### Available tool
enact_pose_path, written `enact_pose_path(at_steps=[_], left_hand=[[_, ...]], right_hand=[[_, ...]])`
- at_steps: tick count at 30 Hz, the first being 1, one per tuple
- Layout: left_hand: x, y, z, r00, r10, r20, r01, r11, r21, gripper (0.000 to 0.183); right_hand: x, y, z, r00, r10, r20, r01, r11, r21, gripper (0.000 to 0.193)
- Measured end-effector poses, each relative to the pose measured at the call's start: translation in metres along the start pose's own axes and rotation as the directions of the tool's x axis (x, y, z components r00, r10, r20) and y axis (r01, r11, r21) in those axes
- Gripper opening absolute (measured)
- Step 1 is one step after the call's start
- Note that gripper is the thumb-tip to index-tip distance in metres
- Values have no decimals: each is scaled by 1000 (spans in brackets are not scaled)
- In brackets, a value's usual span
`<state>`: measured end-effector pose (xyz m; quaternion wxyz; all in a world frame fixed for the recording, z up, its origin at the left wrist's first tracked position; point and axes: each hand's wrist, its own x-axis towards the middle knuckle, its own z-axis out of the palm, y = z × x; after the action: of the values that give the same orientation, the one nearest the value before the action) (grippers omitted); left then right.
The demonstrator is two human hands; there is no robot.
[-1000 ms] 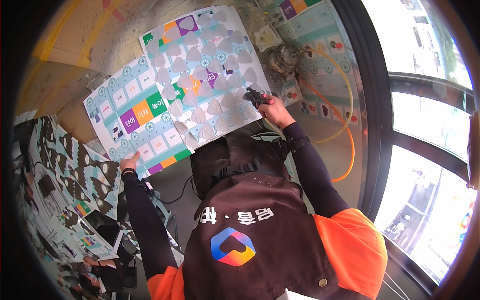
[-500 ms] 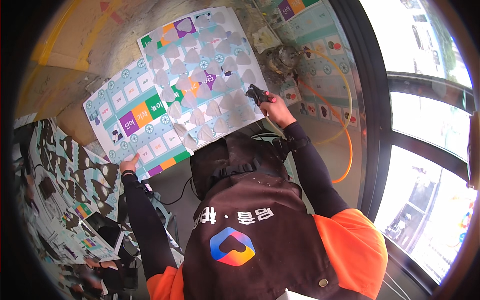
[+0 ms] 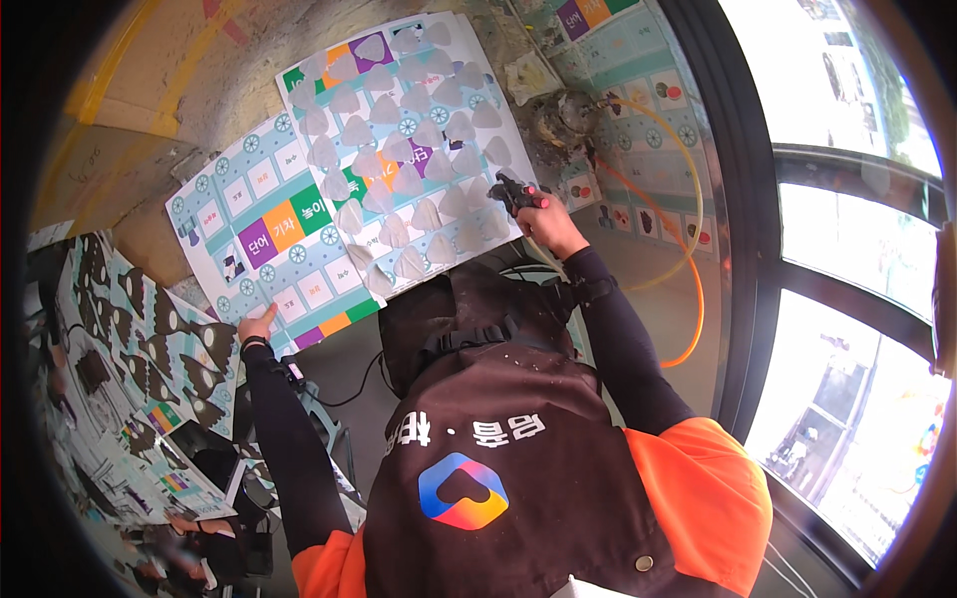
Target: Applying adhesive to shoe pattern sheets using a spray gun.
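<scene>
My right hand is closed around a black spray gun with red knobs. The gun is over the right edge of a printed sheet, which carries many grey, roughly leaf-shaped pieces spread in rows. Partly under it lies a second printed sheet with coloured blocks and small picture squares. At the lower left edge of that lower sheet, my left hand pinches the border. Its fingers underneath are hidden.
An orange hose and a pale yellow hose curve at the right, near a grimy round fitting. More printed sheets stand beside the window frame. Cardboard lies at the far left. Cut-out sheets and another person's hand are lower left.
The spray gun and my right hand have shifted very slightly at the sheet's right edge. The sheets have moved only a touch, and my left hand keeps its place.
</scene>
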<state>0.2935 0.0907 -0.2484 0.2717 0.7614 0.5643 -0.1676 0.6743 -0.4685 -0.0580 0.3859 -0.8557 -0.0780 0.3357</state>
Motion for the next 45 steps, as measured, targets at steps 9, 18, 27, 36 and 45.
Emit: enact_pose_path(at_steps=[9, 18, 27, 36, 45], left_hand=[[-3, 1, -1, 1000, 4, 6, -4, 1000, 21, 69], [-15, 19, -12, 993, -78, 84, 72, 995, 63, 69], [-8, 12, -9, 997, -51, 56, 51, 999, -2, 71], [-10, 16, -13, 987, -118, 111, 111, 992, 65, 78], [-11, 15, -13, 991, -83, 108, 78, 996, 54, 77]], right_hand=[[-8, -19, -3, 988, 118, 101, -132, 981, 143, 17], [-26, -17, -37, 972, 230, -38, -200, 906, 373, 21], [-7, 2, -34, 981, 136, -139, -108, 976, 191, 15], [-16, 4, -37, 972, 234, -32, -222, 951, 216, 20], [-6, 6, -32, 990, 35, -134, -10, 983, 182, 14]])
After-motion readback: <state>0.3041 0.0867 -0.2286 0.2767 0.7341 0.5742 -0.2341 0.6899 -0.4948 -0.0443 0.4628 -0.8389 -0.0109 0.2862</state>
